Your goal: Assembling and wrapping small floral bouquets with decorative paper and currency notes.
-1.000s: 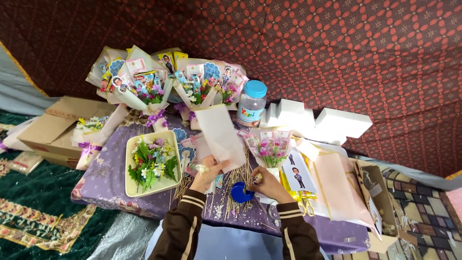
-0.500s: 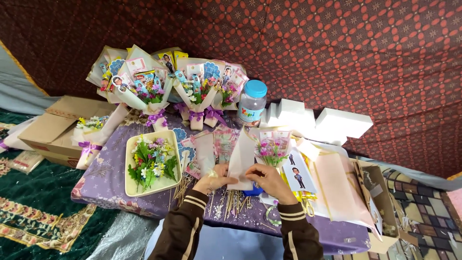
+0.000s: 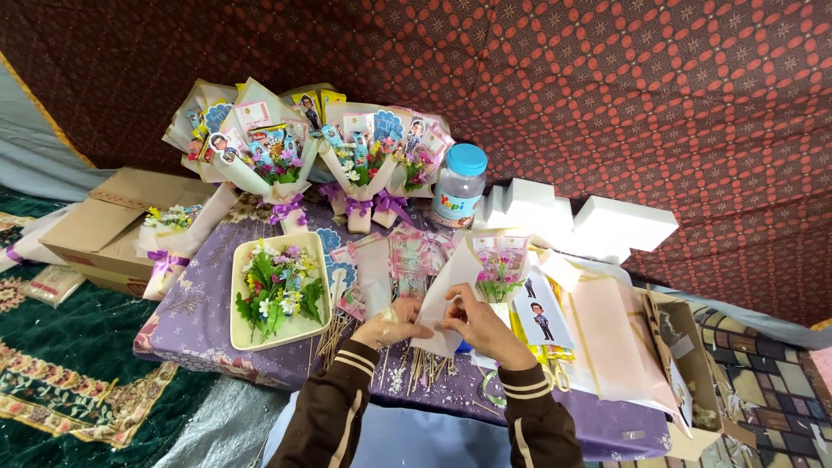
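Item in hand: cream wrapping paper sheet, at the near middle of the counter, touching both hands.
Long axis: runs from 7 o'clock at the fingers up toward 1 o'clock, where its top edge leans against a small flower posy.
Left hand: grip closed on the paper's lower left edge; paper lies at 2 o'clock from it; palm turned inward, wrist low, striped brown cuff showing.
Right hand: grip pinching the paper's lower right fold; paper lies at 10 o'clock from it; fingers curled over the edge.
Nearer hand: neither; both touch the sheet, fingertips nearly meeting.
Under the hands: loose wooden skewers scattered on the purple cloth.
At 9 o'clock: cream tray filled with mixed artificial flowers.
At 12 o'clock: finished bouquets with purple ribbons, standing in a row.
At 1 o'clock: clear jar with blue lid, then white foam blocks.
At 3 o'clock: pale pink paper sheets, stacked.
Far left: open cardboard box.
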